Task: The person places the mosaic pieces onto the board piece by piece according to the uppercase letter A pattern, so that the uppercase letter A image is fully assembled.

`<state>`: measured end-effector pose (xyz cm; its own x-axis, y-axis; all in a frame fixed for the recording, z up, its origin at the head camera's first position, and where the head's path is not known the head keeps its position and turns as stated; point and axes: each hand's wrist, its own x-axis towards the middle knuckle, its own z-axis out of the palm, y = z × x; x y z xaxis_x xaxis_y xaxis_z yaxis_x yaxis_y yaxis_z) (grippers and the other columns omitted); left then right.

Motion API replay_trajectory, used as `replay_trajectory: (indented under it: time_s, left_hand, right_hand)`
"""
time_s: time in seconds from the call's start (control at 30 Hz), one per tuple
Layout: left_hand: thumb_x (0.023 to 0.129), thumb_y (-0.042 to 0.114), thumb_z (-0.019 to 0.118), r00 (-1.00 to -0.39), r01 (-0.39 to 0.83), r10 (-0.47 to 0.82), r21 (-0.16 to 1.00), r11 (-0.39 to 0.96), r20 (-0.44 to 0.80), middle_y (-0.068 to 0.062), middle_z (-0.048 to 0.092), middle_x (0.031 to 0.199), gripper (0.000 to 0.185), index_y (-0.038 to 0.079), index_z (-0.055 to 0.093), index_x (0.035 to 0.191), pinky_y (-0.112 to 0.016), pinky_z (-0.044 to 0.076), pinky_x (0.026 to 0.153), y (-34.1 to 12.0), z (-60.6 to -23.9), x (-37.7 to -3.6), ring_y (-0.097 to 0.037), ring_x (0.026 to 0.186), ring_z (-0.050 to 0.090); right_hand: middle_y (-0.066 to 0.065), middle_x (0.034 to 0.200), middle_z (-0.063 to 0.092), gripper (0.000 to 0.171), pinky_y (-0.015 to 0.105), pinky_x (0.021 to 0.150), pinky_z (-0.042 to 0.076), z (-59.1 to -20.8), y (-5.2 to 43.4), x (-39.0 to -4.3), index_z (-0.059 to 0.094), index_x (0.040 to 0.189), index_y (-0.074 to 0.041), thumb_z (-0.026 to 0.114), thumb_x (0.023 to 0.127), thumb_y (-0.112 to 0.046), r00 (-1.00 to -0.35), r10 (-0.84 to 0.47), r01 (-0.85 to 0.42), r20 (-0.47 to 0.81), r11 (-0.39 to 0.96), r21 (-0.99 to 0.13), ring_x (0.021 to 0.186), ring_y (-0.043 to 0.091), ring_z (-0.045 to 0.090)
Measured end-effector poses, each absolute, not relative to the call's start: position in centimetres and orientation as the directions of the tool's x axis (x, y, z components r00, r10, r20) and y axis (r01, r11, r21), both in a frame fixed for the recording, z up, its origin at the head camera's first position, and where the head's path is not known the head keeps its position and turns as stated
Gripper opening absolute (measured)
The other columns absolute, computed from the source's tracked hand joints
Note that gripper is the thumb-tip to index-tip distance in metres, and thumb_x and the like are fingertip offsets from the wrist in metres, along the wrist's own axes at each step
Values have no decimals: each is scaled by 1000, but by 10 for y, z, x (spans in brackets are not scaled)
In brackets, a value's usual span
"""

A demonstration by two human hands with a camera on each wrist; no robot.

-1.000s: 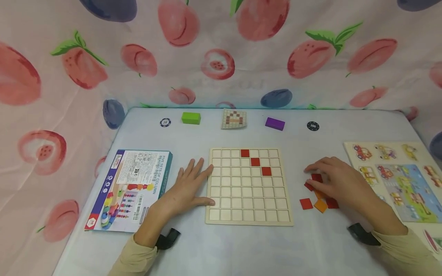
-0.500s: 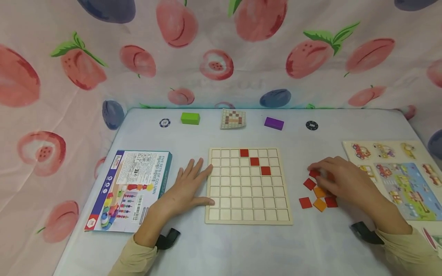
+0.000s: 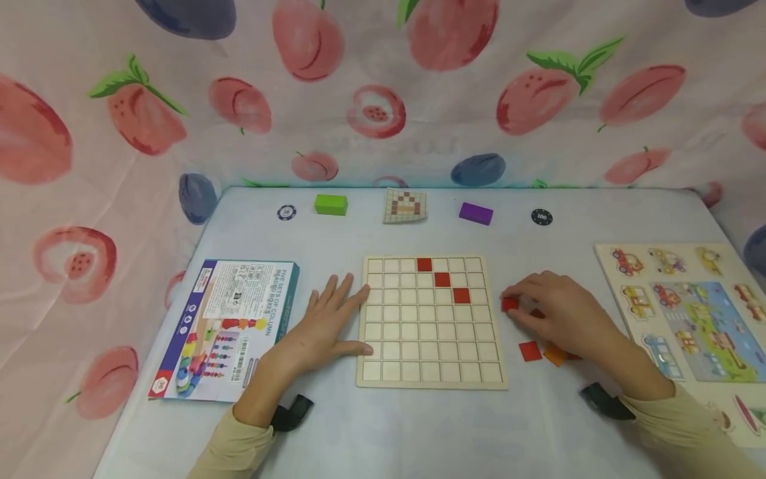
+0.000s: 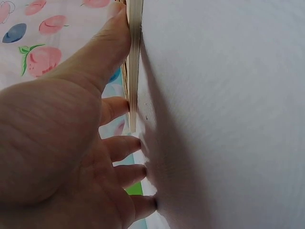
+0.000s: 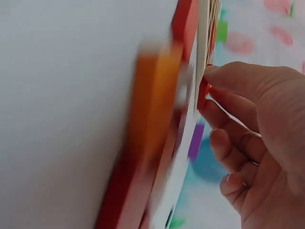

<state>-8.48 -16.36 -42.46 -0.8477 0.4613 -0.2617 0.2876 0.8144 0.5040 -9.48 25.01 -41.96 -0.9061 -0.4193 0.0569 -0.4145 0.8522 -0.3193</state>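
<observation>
A wooden grid board (image 3: 431,322) lies mid-table with three red tiles (image 3: 442,280) set in a diagonal near its top. My left hand (image 3: 328,324) rests flat and open on the table, its fingers and thumb against the board's left edge (image 4: 134,62). My right hand (image 3: 553,311) is just right of the board and pinches a red square tile (image 3: 510,305) between thumb and fingers; the same tile (image 5: 203,93) shows at the fingertips in the right wrist view. Loose red tiles (image 3: 530,350) and an orange tile (image 3: 555,354) lie beside and partly under that hand.
A toy box (image 3: 227,327) lies flat at the left. A vehicle puzzle board (image 3: 688,313) sits at the right. Along the far edge are a poker chip (image 3: 286,212), a green block (image 3: 331,204), a pattern card (image 3: 405,205), a purple block (image 3: 476,213) and a second chip (image 3: 541,217). Fruit-print cloth surrounds the table.
My right hand took a red tile out of the loose pile and moved left with it toward the board's right edge. The left hand stayed put.
</observation>
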Motion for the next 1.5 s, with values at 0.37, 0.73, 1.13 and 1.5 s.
replay_trajectory:
  time_s: [0.37,0.73,1.13,1.5]
  left_hand:
    - [89,49,84,-845,282,463,514,810,-267,-17,8,181,105,15,27,170,-71,4,133,-163,-426,-85,-44,168,-2]
    - [89,48,84,-849,282,459,508,814,-264,-19,11,181,102,15,30,170,-73,7,132,-164,-431,-85,-45,168,0]
    - [89,49,84,-853,272,446,498,823,-272,-16,7,181,104,16,28,170,-71,6,133,-164,-427,-84,-43,169,-2]
    - [90,49,83,-850,282,457,506,815,-263,-19,10,181,103,15,29,170,-73,6,132,-165,-429,-85,-46,168,1]
  right_hand:
    - [-6,106,81,17,39,90,62,-428,194,-102,84,102,-21,89,87,-25,-785,-596,-617,168,732,-288,103,17,70]
    - [-7,104,81,17,38,88,61,-422,195,-97,86,105,-22,88,88,-24,-785,-609,-617,112,754,-226,100,16,68]
    - [11,121,76,37,60,91,58,-424,294,-79,79,122,-19,89,87,-23,-959,-273,-281,69,913,-295,110,32,66]
    - [26,114,74,40,62,85,52,-429,351,-63,77,119,-7,89,85,-23,-994,-94,-80,-53,971,-225,100,41,60]
